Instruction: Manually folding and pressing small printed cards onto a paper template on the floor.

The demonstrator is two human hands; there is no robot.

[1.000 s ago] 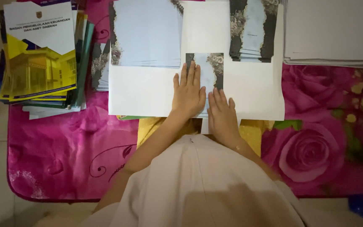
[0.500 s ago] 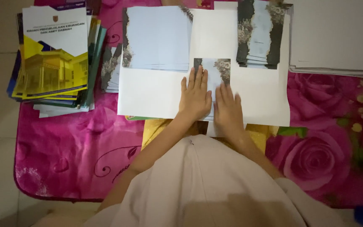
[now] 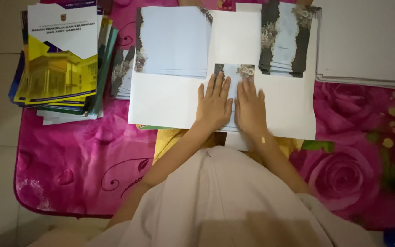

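Not much has shifted since a moment ago: both hands sit in about the same spot on the card, and it's mostly the head camera that has drifted, so the whole spread sits a bit further right in view.

The left hand [image 3: 214, 104] and right hand [image 3: 250, 107] lie flat side by side, fingers stretched out and close together, palms pressing down on a small pale-blue card [image 3: 235, 73] with a dark floral edge. Neither hand grips anything; they look like they're flattening it or keeping it from sliding. The card lies on a big white sheet [image 3: 170, 103], dead centre of the view, which probably gives a clean smooth base on the soft pink rose-print mat [image 3: 83, 155].

At 11 o'clock from the hands there's a stack of pale-blue cards [image 3: 172, 41], and at 1 o'clock a narrower stack with dark floral borders [image 3: 283, 39] (sorted by kind, I'd guess, and within easy reach). Further out at 10 o'clock sits a pile of yellow-and-white booklets [image 3: 60, 59], and at 2 o'clock a stack of plain white paper [image 3: 366, 41], both well apart from the hands.
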